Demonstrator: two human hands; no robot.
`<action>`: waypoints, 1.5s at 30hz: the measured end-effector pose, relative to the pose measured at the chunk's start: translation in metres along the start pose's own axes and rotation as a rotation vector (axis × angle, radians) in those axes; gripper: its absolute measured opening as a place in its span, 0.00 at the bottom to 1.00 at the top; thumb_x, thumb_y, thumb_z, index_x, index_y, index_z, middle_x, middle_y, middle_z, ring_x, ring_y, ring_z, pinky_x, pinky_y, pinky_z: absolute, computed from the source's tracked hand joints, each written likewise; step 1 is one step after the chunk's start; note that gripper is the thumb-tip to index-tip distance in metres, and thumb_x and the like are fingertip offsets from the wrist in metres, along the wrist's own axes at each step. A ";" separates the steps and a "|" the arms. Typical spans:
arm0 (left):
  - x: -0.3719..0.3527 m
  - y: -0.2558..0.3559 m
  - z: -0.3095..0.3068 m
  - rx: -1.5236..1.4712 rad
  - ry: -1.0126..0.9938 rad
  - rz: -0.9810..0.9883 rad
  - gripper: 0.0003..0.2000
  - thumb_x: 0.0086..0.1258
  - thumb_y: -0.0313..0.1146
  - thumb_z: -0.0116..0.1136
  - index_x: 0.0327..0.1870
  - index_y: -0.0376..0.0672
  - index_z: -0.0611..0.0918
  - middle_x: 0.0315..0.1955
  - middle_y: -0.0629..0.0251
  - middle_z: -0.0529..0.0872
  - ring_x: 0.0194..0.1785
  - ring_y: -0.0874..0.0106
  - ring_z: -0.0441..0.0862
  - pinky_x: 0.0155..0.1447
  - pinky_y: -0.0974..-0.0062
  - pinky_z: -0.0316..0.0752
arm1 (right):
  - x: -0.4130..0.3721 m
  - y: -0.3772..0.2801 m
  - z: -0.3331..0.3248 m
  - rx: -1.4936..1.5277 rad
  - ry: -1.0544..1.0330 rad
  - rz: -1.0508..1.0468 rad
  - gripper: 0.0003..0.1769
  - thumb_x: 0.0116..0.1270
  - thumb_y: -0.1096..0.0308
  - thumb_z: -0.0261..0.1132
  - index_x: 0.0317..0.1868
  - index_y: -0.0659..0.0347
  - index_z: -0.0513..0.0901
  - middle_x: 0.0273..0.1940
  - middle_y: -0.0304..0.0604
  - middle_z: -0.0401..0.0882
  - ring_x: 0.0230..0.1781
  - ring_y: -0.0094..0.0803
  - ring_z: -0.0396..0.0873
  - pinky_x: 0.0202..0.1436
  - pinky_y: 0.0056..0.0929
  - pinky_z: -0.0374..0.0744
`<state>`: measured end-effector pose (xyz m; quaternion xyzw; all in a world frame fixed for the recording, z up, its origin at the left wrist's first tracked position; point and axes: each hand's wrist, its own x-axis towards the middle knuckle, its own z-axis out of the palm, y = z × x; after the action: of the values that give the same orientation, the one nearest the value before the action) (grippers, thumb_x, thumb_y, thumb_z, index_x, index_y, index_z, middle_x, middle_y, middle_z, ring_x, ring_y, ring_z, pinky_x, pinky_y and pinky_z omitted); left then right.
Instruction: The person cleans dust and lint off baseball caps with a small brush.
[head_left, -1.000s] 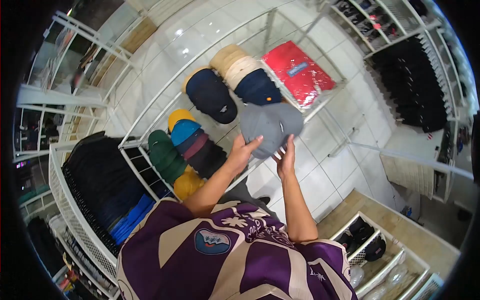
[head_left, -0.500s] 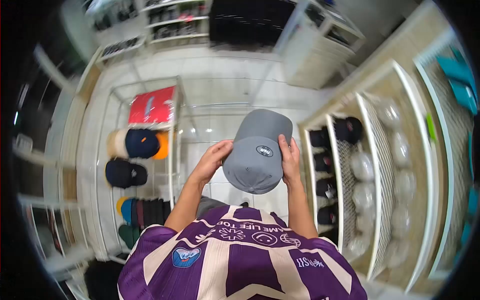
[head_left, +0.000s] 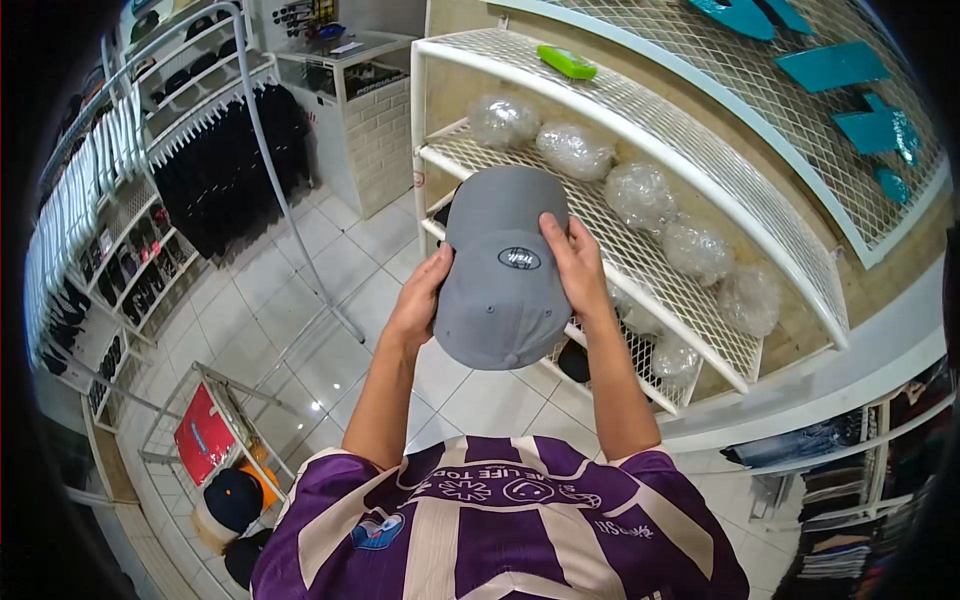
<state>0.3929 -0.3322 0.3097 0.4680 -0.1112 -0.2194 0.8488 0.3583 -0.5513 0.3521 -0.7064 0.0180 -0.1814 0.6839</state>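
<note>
A grey cap (head_left: pixel 505 300) with a small dark oval logo hangs in front of my chest, its brim pointing away from me. Its left edge is gripped by my left hand (head_left: pixel 420 295), thumb near the crown. My right hand (head_left: pixel 577 262) holds the other side, with fingers resting on the cap near the brim. Both hands hide parts of the cap's edges.
White mesh shelves (head_left: pixel 680 110) on the right hold clear plastic bundles (head_left: pixel 640 197) and a green object (head_left: pixel 567 62). At lower left stands a rack with a red package (head_left: pixel 204 433) and caps (head_left: pixel 233 500). Dark clothes (head_left: pixel 235 170) hang at upper left.
The view has turned right, bringing the mesh shelves in front and shifting the cap rack to the lower left. Both hands still hold the grey cap, now with the left hand closer on its edge.
</note>
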 end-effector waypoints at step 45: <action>-0.169 -0.011 -0.070 0.153 0.582 0.212 0.27 0.85 0.55 0.44 0.37 0.40 0.83 0.32 0.75 0.83 0.37 0.86 0.77 0.43 0.82 0.75 | -0.066 0.024 0.161 -0.462 -0.677 -0.804 0.32 0.62 0.59 0.75 0.68 0.44 0.82 0.50 0.54 0.77 0.48 0.49 0.80 0.49 0.43 0.80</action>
<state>0.2684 -0.2049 0.2654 0.5593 0.0719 0.0222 0.8256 0.3476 -0.3808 0.3138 -0.8076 -0.4328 -0.1825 0.3567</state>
